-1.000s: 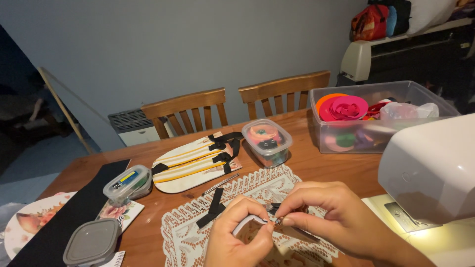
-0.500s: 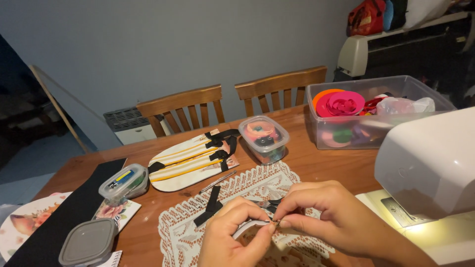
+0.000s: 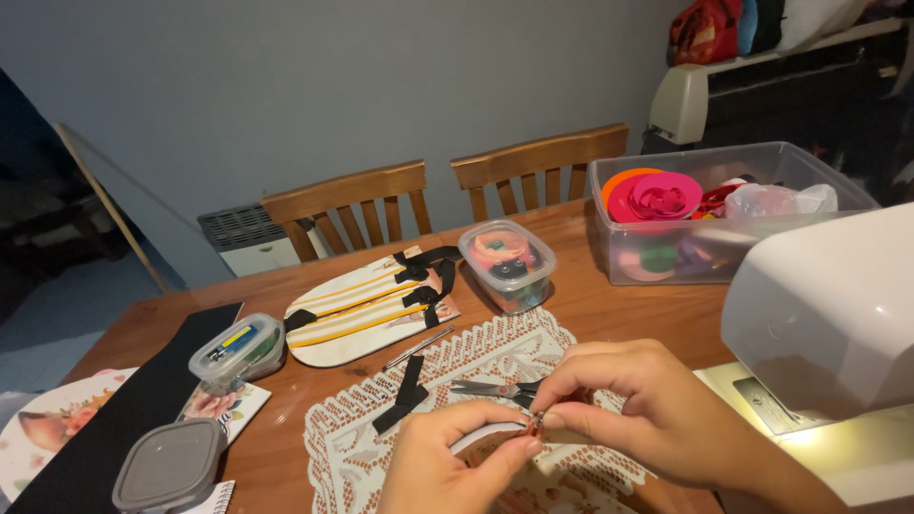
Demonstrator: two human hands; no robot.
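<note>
Big clear bin holds ribbon rolls, and our left hand and right hand both have a closed fingertip grip on a small strip.

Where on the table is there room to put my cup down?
Bare wood shows between the small round tub and the big clear bin, and beside the black strip. Near the hands, the lace mat is crowded.

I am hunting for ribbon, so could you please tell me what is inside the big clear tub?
The clear tub holds pink and orange rolls and a plastic bag; whatever lies beneath them is hidden.
</note>
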